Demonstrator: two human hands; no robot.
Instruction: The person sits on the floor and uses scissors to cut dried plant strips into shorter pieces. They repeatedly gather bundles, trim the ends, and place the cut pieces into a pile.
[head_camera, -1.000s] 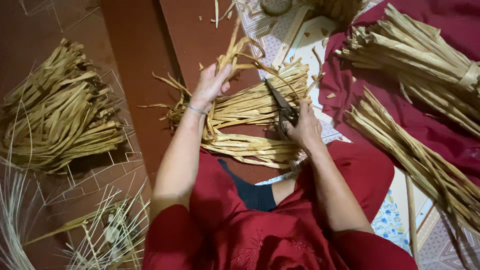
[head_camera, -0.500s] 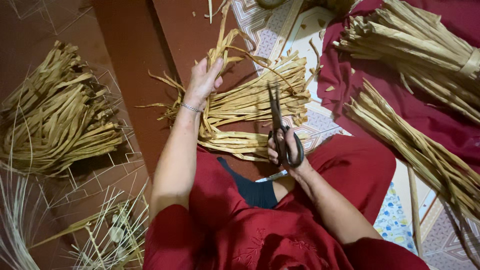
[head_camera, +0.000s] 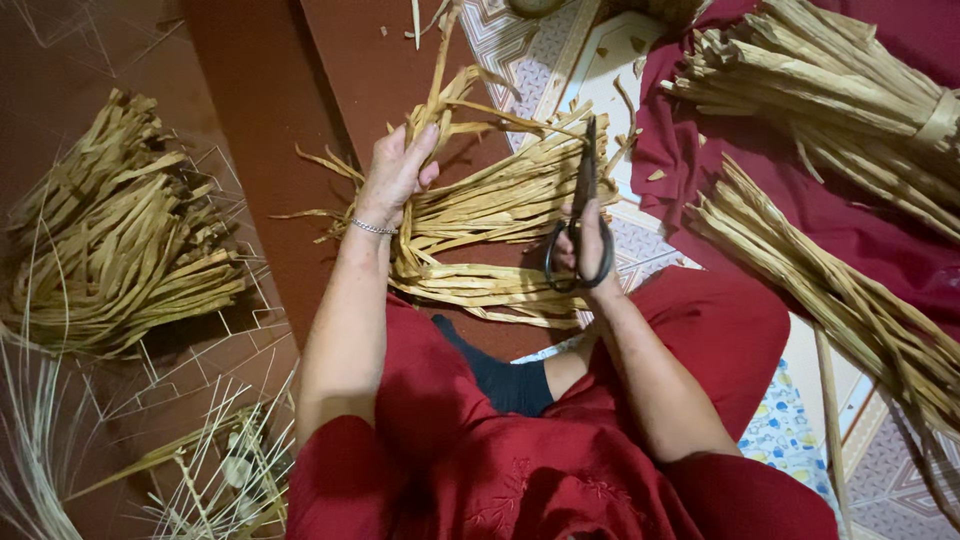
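Note:
My left hand (head_camera: 397, 176) grips a bundle of dried straw-coloured leaf strips (head_camera: 500, 200) near its gathered end, with a thin bracelet at the wrist. The strips fan out to the right over the floor and my lap. My right hand (head_camera: 588, 252) holds dark metal scissors (head_camera: 580, 215) by the handles, blades shut and pointing up over the strips. A flatter wad of strips (head_camera: 480, 287) lies just below, between both hands.
A loose pile of the same strips (head_camera: 120, 250) lies at left, with thin pale midribs (head_camera: 200, 470) scattered below it. Two long tied bundles (head_camera: 830, 80) (head_camera: 850, 300) rest on maroon cloth at right. A patterned mat (head_camera: 540, 50) lies behind.
My right hand has lifted the scissors from lying across the strips to upright, and drawn back toward my lap. My left hand keeps its hold on the bundle.

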